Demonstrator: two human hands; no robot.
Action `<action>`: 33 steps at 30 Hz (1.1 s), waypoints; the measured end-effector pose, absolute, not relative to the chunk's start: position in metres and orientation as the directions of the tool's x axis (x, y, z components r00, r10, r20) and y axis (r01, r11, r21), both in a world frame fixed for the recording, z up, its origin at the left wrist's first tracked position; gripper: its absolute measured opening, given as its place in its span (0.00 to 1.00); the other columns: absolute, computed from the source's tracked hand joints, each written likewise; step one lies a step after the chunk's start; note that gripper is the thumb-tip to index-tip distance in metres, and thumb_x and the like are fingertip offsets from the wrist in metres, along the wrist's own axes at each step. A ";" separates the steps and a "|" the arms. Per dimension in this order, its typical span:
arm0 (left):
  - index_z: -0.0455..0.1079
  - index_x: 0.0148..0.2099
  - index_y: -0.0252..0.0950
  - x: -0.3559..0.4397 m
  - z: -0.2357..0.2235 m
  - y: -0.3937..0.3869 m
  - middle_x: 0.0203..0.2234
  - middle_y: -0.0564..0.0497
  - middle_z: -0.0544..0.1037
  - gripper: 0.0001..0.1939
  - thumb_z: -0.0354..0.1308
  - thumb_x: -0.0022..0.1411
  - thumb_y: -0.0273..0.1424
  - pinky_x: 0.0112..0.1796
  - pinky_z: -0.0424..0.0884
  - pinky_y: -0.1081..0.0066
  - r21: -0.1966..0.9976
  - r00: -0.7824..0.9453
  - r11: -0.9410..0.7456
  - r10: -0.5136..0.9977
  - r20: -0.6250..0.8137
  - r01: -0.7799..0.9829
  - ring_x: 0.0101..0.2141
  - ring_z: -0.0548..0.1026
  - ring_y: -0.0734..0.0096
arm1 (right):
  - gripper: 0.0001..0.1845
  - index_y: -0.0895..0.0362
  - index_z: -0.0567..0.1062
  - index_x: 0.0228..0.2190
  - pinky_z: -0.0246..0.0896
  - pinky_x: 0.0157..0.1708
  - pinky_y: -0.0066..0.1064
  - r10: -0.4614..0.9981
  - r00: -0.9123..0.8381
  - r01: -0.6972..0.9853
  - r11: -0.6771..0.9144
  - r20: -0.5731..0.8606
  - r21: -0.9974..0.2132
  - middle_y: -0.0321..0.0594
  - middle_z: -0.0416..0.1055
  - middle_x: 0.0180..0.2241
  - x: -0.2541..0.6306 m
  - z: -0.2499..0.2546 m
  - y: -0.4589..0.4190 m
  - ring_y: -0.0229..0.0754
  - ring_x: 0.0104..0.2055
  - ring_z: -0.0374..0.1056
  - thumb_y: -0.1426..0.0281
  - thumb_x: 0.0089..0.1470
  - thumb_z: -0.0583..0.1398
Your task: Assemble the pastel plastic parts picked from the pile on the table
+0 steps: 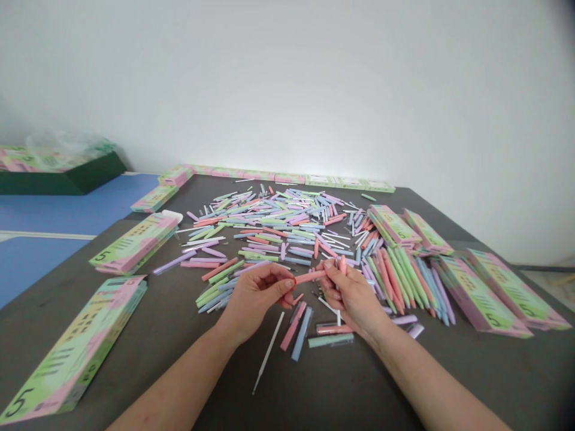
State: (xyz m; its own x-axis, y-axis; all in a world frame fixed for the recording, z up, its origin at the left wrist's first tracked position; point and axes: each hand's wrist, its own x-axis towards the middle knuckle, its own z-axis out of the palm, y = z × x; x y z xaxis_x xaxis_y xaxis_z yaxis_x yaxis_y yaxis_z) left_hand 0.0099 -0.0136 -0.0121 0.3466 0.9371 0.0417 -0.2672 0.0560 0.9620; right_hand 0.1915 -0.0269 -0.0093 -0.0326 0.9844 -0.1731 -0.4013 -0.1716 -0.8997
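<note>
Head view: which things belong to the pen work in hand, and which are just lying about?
In the work:
- coral barrel, held between left hand and right hand
- probably loose pen parts and white refill

Apparently lying about:
- green crate
- clear plastic

Unclear: printed boxes, untouched.

single head view, taken from the wearer's own head above the near part of a dark table (173,338), facing forward and angled down. the forearms (185,382) enter at the lower edge; the left hand (251,293) and right hand (354,296) lie close to the camera, below center. the table recedes toward a pale wall (287,78), which fills the upper part.
</note>
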 end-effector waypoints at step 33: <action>0.68 0.30 0.32 0.009 -0.010 -0.013 0.16 0.57 0.72 0.10 0.67 0.51 0.29 0.19 0.66 0.81 0.946 0.431 0.174 0.902 -0.041 -0.274 0.16 0.69 0.82 | 0.17 0.59 0.69 0.28 0.29 0.12 0.19 0.983 -0.058 -0.374 -0.185 -0.176 -0.909 0.26 0.53 0.15 0.188 -0.007 -0.030 0.26 0.15 0.40 0.57 0.48 0.64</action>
